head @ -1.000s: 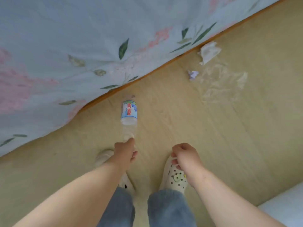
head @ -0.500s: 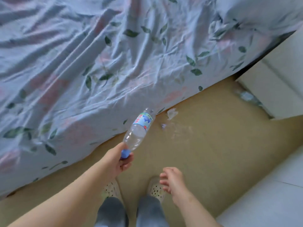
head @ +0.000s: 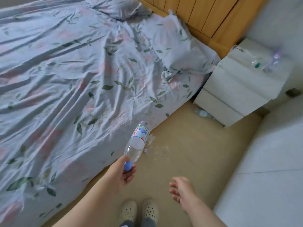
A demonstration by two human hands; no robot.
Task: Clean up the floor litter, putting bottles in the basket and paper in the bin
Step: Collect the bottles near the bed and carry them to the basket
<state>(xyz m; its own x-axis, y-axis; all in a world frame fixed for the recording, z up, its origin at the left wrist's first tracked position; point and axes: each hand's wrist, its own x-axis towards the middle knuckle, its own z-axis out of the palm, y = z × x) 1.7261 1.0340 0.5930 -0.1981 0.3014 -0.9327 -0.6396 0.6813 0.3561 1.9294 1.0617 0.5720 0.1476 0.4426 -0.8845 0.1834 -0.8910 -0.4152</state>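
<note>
A clear water bottle is gripped at its neck end by the left hand, the fingers curled round the blue cap. The bottle is held off the beige floor, beside the edge of the bed. Its long axis is tilted away from the person: the cap is nearest the body and the base is pointed forward and a little to the right, towards the white nightstand. The right hand is held loosely open with relaxed fingers and nothing in it, well apart from the bottle.

Neither basket nor bin is shown, so the direction in which the bottle must be carried cannot be read. The bottle is judged picked up but not yet delivered.

More litter is seen ahead on the floor, just beyond the bottle's base. A small piece of crumpled white paper lies by the bed edge, with a sheet of clear film beside it. Further on, what seems a second bottle lies at the foot of the nightstand, too blurred to be sure. The paper lies forward between the two arms, and the free right hand is judged the one to be used for it.

Whether liquid is left in the held bottle cannot be told. On top of the nightstand, blurred bottle-like shapes are made out.
</note>
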